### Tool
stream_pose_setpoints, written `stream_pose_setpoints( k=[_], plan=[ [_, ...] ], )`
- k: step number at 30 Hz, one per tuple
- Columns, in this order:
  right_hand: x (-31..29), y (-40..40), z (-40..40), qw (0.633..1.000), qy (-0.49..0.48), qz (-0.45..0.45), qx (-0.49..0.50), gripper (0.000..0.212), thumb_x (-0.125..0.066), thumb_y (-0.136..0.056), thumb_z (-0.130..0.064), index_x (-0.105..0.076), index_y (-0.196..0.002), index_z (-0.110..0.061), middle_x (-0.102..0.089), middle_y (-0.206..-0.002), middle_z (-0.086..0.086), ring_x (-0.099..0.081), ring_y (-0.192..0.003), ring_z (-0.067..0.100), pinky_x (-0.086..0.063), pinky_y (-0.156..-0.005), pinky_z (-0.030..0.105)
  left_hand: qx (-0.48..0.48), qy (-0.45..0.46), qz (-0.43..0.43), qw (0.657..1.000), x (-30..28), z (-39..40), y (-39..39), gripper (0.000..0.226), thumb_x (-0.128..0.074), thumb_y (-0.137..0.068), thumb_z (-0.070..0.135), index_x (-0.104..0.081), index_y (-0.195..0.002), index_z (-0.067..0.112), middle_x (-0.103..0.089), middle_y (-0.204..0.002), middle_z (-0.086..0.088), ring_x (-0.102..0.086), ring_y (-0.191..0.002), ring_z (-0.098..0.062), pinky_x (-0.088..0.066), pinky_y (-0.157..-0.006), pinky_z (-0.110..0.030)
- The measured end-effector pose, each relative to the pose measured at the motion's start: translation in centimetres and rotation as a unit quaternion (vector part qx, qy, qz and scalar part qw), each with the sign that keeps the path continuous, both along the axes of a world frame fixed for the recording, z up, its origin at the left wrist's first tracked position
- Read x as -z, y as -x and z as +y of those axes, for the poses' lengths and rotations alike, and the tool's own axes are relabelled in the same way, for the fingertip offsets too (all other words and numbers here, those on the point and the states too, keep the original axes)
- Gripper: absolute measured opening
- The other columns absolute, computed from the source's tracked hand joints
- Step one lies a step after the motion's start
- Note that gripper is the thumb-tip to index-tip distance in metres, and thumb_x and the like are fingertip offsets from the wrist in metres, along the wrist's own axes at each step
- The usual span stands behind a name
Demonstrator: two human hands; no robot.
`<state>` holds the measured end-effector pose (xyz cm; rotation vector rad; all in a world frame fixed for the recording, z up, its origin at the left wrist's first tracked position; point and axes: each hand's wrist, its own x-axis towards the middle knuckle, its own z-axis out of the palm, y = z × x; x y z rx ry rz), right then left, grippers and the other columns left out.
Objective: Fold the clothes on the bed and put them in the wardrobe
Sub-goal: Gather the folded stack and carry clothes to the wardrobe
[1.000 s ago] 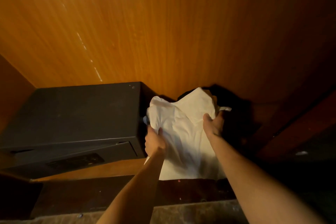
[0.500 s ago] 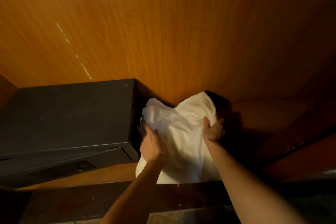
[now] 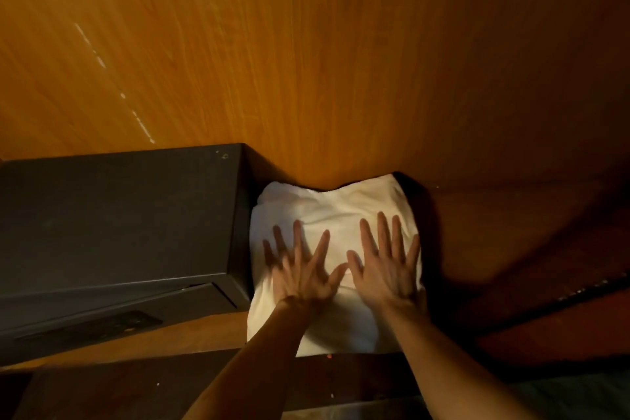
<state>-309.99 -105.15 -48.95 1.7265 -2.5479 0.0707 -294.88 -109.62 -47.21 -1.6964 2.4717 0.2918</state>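
A folded white garment point(image 3: 335, 211) lies on the wooden wardrobe shelf point(image 3: 177, 334), its far edge against the back panel. My left hand point(image 3: 301, 269) lies flat on its left half with fingers spread; it is motion-blurred. Beside it, my right hand point(image 3: 385, 264) presses flat on the right half, fingers straight and spread. Neither hand holds any cloth.
A dark grey safe point(image 3: 116, 222) with a keypad on its front stands on the shelf, touching the garment's left side. The orange wood back panel point(image 3: 306, 61) rises behind. To the right, the shelf point(image 3: 504, 242) is dark and shadowed. A dark ledge point(image 3: 136, 385) runs below.
Both hands let go of the white garment's sides and now lie flat on top of it. The garment has settled lower and flatter on the shelf.
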Motion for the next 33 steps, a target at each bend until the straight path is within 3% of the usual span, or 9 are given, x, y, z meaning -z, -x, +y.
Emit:
stream_pose_setpoints(
  k=[4,9,11,14,20,24,26,29,33],
  plan=[
    [0.9,0.0,-0.9,1.0,0.007,-0.006,0.017,0.072,-0.021,-0.09,-0.066,-0.008,-0.154,-0.036,-0.001,-0.163,0.01,0.01,-0.148,0.039,-0.003,-0.108,0.073,-0.011,-0.021,0.011,1.0,1.1,-1.2,0.2,0.076,-0.006,-0.081,0.082,0.037,-0.135,0.05,0.048,-0.147,-0.003,0.046,-0.129,-0.045,-0.016,-0.11,-0.07],
    [1.3,1.3,-3.5,1.0,0.014,-0.007,0.006,0.072,-0.021,-0.089,-0.07,-0.012,-0.154,-0.039,-0.003,-0.164,0.008,0.009,-0.148,0.039,-0.005,-0.109,0.072,-0.024,0.027,0.031,0.999,2.2,-2.9,0.8,0.073,-0.006,-0.084,0.079,0.027,-0.142,0.049,0.04,-0.152,-0.007,0.047,-0.128,-0.045,0.018,-0.107,-0.068],
    [1.4,1.6,-4.5,1.0,0.024,-0.004,-0.002,0.073,-0.021,-0.088,-0.071,-0.018,-0.153,-0.039,-0.007,-0.164,0.007,0.004,-0.149,0.038,-0.008,-0.11,0.07,-0.028,0.049,0.039,0.998,2.6,-3.7,1.0,0.073,-0.006,-0.085,0.078,0.02,-0.146,0.048,0.036,-0.154,-0.008,0.044,-0.131,-0.044,0.022,-0.106,-0.066],
    [1.6,1.8,-5.0,1.0,0.027,0.003,-0.008,0.072,-0.021,-0.089,-0.071,-0.02,-0.153,-0.038,-0.008,-0.164,0.006,0.004,-0.149,0.036,-0.007,-0.112,0.067,-0.036,0.072,0.057,0.995,3.4,-4.2,1.2,0.072,-0.008,-0.087,0.077,0.011,-0.149,0.047,0.026,-0.158,-0.009,0.037,-0.136,-0.043,0.019,-0.108,-0.066],
    [1.1,1.2,-4.6,1.0,0.003,-0.005,0.0,0.07,-0.017,-0.091,-0.068,-0.019,-0.154,-0.036,-0.006,-0.164,0.006,0.007,-0.149,0.036,-0.004,-0.112,0.068,-0.027,0.076,0.047,0.996,3.0,-3.9,1.1,0.069,-0.003,-0.089,0.074,0.018,-0.148,0.044,0.03,-0.157,-0.008,0.036,-0.137,-0.042,0.016,-0.111,-0.064],
    [-0.4,0.8,-4.4,0.999,-0.044,-0.025,-0.003,0.065,-0.006,-0.095,-0.062,0.011,-0.153,-0.037,0.022,-0.161,0.003,0.029,-0.144,0.033,0.01,-0.109,0.069,-0.02,0.096,0.062,0.993,2.2,-2.9,1.1,0.068,-0.009,-0.093,0.065,0.009,-0.152,0.038,0.016,-0.161,-0.011,0.025,-0.143,-0.039,0.01,-0.115,-0.06],
    [-1.6,0.2,-4.2,0.997,-0.044,-0.055,-0.008,0.064,-0.004,-0.095,-0.059,0.018,-0.151,-0.036,0.025,-0.16,0.0,0.031,-0.143,0.031,0.011,-0.108,0.07,-0.016,0.105,0.067,0.992,1.6,-2.1,1.2,0.068,-0.017,-0.094,0.06,0.001,-0.155,0.033,0.009,-0.162,-0.013,0.016,-0.147,-0.037,0.008,-0.117,-0.057],
    [-4.1,-0.8,-3.4,0.997,-0.021,-0.069,-0.02,0.063,-0.014,-0.097,-0.055,0.01,-0.152,-0.035,0.015,-0.162,-0.001,0.024,-0.147,0.026,0.013,-0.109,0.068,-0.001,0.118,0.059,0.991,-0.6,-1.2,1.4,0.069,-0.022,-0.096,0.057,-0.008,-0.155,0.026,0.0,-0.161,-0.014,0.003,-0.149,-0.031,0.006,-0.118,-0.051],
    [-9.1,-2.1,-1.8,0.996,-0.036,-0.069,-0.05,0.06,-0.017,-0.101,-0.048,0.005,-0.155,-0.032,0.013,-0.163,-0.001,0.022,-0.147,0.021,0.006,-0.115,0.062,0.038,0.097,0.042,0.994,-6.1,0.3,1.1,0.065,-0.02,-0.1,0.05,-0.007,-0.155,0.02,-0.001,-0.162,-0.013,0.003,-0.15,-0.026,0.007,-0.12,-0.047]
  ],
)
